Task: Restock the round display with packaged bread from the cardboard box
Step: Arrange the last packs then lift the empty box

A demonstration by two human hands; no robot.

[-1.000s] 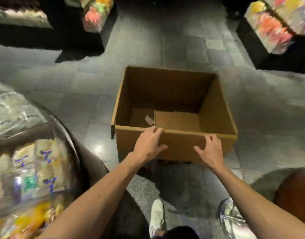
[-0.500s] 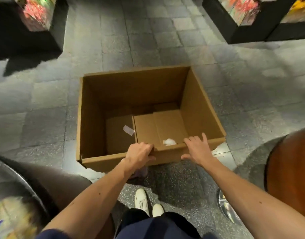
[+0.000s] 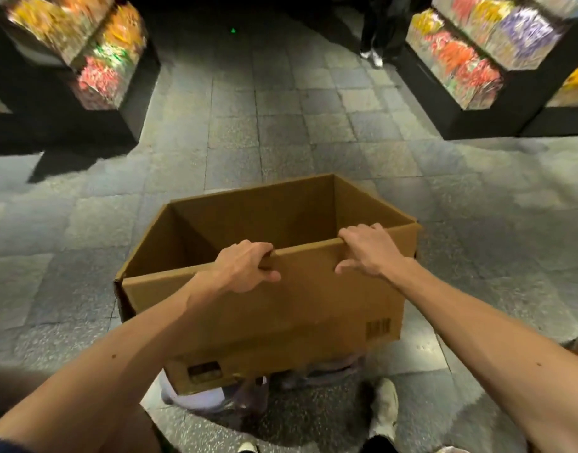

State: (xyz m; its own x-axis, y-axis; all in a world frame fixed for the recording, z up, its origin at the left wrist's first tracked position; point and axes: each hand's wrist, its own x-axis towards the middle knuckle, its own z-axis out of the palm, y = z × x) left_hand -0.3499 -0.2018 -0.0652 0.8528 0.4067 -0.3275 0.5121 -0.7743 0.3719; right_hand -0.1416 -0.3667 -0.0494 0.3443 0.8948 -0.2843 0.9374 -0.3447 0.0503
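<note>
A brown cardboard box (image 3: 281, 315) is held up off the floor in front of me, its open top facing away and slightly up. My left hand (image 3: 245, 269) grips the near top rim left of centre, fingers curled over the edge. My right hand (image 3: 369, 250) holds the same rim further right, fingers hooked over the edge and thumb on the outer wall. No bread shows in the part of the box's inside that I can see. The round display is out of view.
Grey tiled floor all around. A dark shelf unit (image 3: 85, 60) with colourful packets stands far left, another shelf unit (image 3: 484, 53) far right. A person's legs (image 3: 376, 34) stand at the top. A plastic bag (image 3: 215, 397) lies under the box. My white shoes (image 3: 385, 407) are below.
The box has come up off the floor and tilted away, so its outer front wall now faces me. Both hands have closed on the near rim. The round display has left the view.
</note>
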